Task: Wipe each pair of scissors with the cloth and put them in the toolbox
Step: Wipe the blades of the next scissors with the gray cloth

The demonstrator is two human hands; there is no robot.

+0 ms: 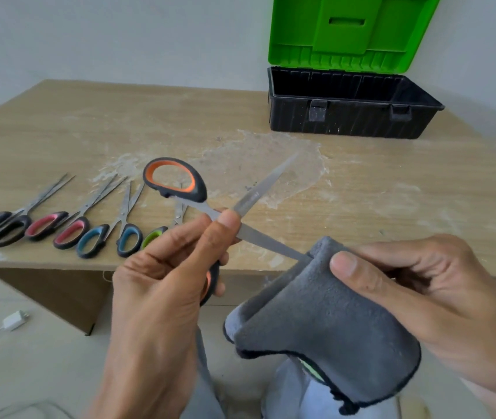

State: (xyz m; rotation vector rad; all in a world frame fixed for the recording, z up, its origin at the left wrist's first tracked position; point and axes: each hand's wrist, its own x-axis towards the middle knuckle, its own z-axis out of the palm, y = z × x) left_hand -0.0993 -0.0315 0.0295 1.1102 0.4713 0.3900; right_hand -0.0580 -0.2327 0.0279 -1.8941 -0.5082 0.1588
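My left hand [168,276] holds the orange-handled scissors [177,184] spread wide open, pinching them near the pivot above the table's front edge. One blade points up and away to the right. The other blade runs down right into a folded grey cloth [316,316], which my right hand [428,294] grips, thumb pressed on top. The toolbox [346,116] stands open at the table's back right, black base with a raised green lid [346,28]. What lies in its base is hidden from me.
Several more scissors lie in a row near the left front edge of the wooden table [391,189]: black [2,225], pink [59,228], blue [111,237] and green [154,235] handles. A white charger [14,320] lies on the floor at left.
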